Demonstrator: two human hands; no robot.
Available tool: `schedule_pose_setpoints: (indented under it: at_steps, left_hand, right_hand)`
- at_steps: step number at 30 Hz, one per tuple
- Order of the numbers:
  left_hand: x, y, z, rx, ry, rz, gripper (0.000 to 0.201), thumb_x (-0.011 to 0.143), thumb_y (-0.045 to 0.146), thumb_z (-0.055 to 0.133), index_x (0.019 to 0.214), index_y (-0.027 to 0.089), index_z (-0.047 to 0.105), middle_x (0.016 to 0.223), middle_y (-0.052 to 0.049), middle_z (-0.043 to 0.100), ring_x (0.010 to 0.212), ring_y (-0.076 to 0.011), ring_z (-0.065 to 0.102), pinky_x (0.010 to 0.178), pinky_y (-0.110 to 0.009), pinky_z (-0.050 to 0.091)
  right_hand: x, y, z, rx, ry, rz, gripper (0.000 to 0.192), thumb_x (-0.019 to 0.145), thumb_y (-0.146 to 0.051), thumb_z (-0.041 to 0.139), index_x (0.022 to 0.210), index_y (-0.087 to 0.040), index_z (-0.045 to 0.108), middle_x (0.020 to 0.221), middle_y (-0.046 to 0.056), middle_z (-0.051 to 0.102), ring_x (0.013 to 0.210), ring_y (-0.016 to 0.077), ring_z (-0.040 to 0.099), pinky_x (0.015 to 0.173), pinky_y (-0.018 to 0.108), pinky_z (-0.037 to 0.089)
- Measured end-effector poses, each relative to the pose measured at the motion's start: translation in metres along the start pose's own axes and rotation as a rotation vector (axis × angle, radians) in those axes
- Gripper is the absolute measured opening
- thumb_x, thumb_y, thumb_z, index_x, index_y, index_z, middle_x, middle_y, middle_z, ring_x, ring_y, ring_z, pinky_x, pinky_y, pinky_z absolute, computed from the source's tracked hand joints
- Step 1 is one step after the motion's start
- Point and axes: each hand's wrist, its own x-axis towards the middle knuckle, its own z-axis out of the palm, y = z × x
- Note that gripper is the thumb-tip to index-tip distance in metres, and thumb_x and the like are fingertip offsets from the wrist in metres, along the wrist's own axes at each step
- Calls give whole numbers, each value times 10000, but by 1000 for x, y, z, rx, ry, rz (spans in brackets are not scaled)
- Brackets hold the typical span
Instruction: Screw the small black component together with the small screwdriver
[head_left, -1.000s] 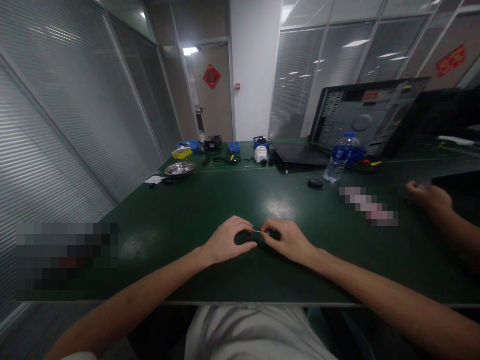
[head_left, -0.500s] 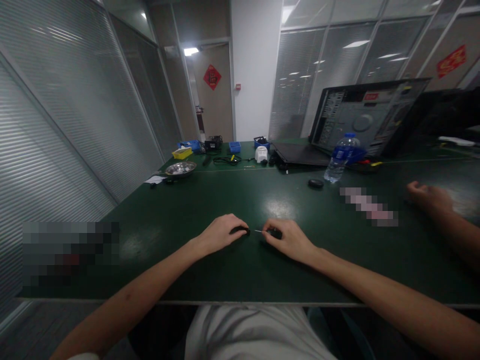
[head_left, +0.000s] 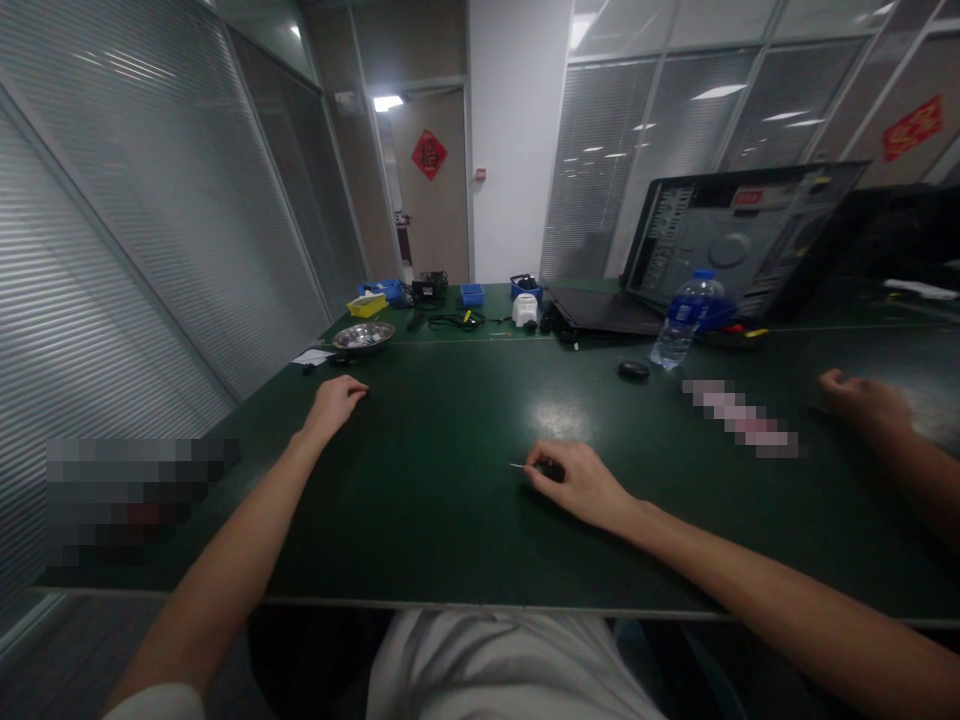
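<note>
Left of centre, the left hand (head_left: 336, 408) hovers or rests with its fingers bent close together; whether they pinch anything cannot be told. Beyond it lies a shallow, round, shiny metal dish (head_left: 367, 350). Mid-frame, a thin, straight, silvery metal rod (head_left: 517, 465) points leftward from the right hand (head_left: 581, 480), pinched between thumb and fingertips. At the right edge rests a co-worker's hand (head_left: 866, 400).

Bottle (head_left: 675, 335) (blue-capped) seen in front of PC case (head_left: 694, 230); black oval item (head_left: 634, 371) seen near it. Red sign (head_left: 429, 154) hung on door (head_left: 435, 225). Blue bin (head_left: 472, 296) seen far back.
</note>
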Motion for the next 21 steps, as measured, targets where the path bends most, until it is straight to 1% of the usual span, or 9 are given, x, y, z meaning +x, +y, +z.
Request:
schedule_pose_setpoints:
  at_steps: [2, 3, 4, 6, 8, 10, 12, 16, 21]
  left_hand:
    - [1, -27, -2, 108, 28, -71, 264, 940, 222, 580, 1089, 158, 788, 1186, -98, 736, 1111, -272, 662, 1035, -368, 479]
    - [1, -37, -2, 150, 41, -105, 277, 939, 213, 571, 1098, 154, 789, 1189, -103, 737, 1116, -272, 663, 1032, -355, 482]
    - [0, -45, -3, 184, 55, -138, 289, 938, 206, 562, 1108, 151, 790, 1189, -109, 738, 1119, -274, 665, 1029, -345, 484]
    - [-4, -53, -4, 232, 84, -191, 312, 942, 205, 546, 1131, 147, 787, 1190, -126, 739, 1125, -291, 665, 1024, -355, 489]
    - [-7, -54, -6, 280, 108, -268, 327, 946, 218, 537, 1150, 161, 786, 1184, -140, 741, 1114, -320, 668, 998, -393, 509]
    - [-9, -51, -8, 319, 117, -352, 335, 946, 230, 536, 1164, 177, 785, 1171, -155, 742, 1086, -349, 676, 953, -433, 532]
    - [-10, -46, -9, 338, 113, -402, 335, 944, 231, 539, 1168, 181, 783, 1157, -169, 742, 1063, -357, 683, 923, -445, 545]
    - [-10, -38, -10, 329, 100, -424, 324, 935, 212, 548, 1149, 153, 783, 1136, -197, 737, 1051, -357, 687, 911, -438, 551]
    - [-10, -37, -11, 292, 127, -453, 313, 941, 222, 541, 1123, 151, 786, 1115, -194, 736, 1048, -348, 687, 921, -430, 546]
  right_hand:
    - [0, 1, 0, -1, 0, 0, 116, 945, -279, 613, 947, -207, 703, 864, 0, 705, 747, 146, 627, 662, 256, 419]
    - [0, 1, 1, -2, -1, 1, 117, 945, -279, 613, 947, -206, 703, 862, 1, 705, 744, 146, 626, 661, 256, 417]
    - [0, 1, 1, -2, -2, 2, 117, 944, -280, 612, 946, -206, 704, 860, 1, 705, 741, 145, 625, 660, 255, 415]
    - [0, 2, 1, -1, -9, 7, 116, 944, -282, 614, 949, -209, 704, 863, -1, 707, 740, 144, 625, 657, 253, 413]
    - [-1, 1, 1, 0, -11, 10, 112, 943, -284, 617, 946, -212, 704, 866, -4, 707, 742, 144, 624, 656, 252, 412]
    - [-1, 1, 0, -1, -7, 10, 110, 942, -284, 619, 944, -212, 703, 868, -4, 707, 744, 145, 625, 659, 254, 413]
    - [-1, 0, 0, -5, -4, 6, 113, 944, -284, 617, 947, -211, 703, 871, -2, 708, 751, 148, 628, 668, 259, 415]
    - [-1, 0, 0, -8, -6, -1, 119, 947, -286, 613, 947, -208, 702, 876, 5, 709, 765, 154, 635, 690, 269, 421]
    - [-1, 0, 0, -15, -10, 1, 117, 941, -284, 616, 951, -207, 704, 876, 9, 709, 763, 156, 633, 679, 267, 419]
